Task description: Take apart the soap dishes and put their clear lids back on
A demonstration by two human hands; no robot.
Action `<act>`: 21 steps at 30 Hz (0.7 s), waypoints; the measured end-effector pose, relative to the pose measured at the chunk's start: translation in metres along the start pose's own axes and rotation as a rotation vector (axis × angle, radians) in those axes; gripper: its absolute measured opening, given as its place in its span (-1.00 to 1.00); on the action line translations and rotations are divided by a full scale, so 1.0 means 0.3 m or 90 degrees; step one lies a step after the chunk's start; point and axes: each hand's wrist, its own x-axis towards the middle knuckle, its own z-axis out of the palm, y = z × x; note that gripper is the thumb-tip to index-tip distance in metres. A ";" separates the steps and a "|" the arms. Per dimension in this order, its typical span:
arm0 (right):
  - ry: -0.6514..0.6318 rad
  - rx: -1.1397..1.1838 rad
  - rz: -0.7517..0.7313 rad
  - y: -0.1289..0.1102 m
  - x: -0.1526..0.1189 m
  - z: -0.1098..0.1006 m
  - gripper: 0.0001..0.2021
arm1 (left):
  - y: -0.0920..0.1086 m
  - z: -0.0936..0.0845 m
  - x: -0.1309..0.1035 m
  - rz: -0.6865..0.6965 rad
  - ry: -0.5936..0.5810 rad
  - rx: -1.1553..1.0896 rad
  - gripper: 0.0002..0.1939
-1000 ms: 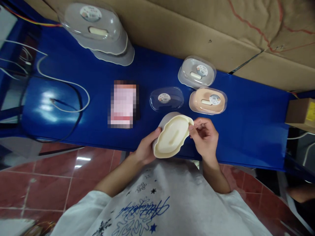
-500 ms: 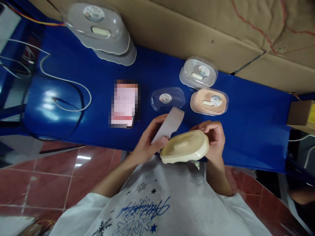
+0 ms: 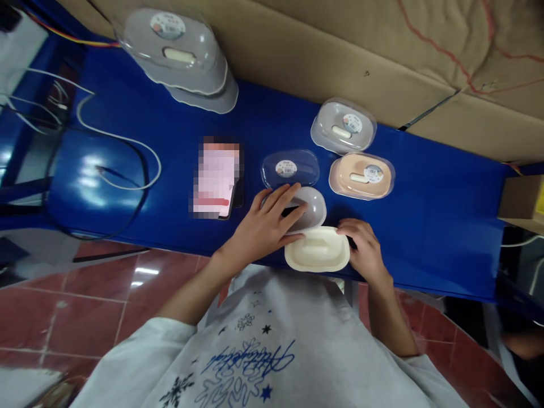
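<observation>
At the near table edge lies a cream oval plastic dish (image 3: 318,258), hollow side up. My right hand (image 3: 364,243) has its fingers bent round the dish's right end and rim. Just behind it is a pale grey oval dish (image 3: 317,207), with my left hand (image 3: 266,221) spread over its left part and hiding it. The left thumb reaches the cream dish's left rim. Behind the left fingers, a clear plastic lid (image 3: 293,170) with a round label lies on the table.
A peach lidded dish (image 3: 361,175) and a white lidded dish (image 3: 346,127) sit to the right. At the back left stands a stack of grey lidded containers (image 3: 191,62). A phone (image 3: 216,178) and a white cable (image 3: 157,164) lie leftward; a cardboard wall (image 3: 340,51) borders the blue table (image 3: 442,221).
The pale grey dish has gone from my left hand's grasp down onto the table, and the hand has spread open over it. The cream dish has been lowered and levelled beside it.
</observation>
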 end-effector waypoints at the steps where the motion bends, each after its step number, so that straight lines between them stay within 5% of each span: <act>1: -0.018 -0.022 -0.010 -0.001 0.001 0.000 -0.72 | -0.006 0.009 0.011 0.005 0.004 0.009 -0.37; 9: -0.098 -0.095 -0.045 -0.017 0.020 -0.013 -0.45 | -0.013 0.018 0.045 0.001 0.059 -0.044 -0.42; 15: -0.052 -0.082 -0.089 -0.040 0.093 -0.052 -0.43 | 0.050 -0.053 -0.123 -0.031 0.201 -0.174 -0.49; 21: -0.147 -0.153 -0.176 -0.060 0.219 -0.001 -0.48 | 0.129 0.012 -0.253 -0.107 0.136 -0.074 -0.32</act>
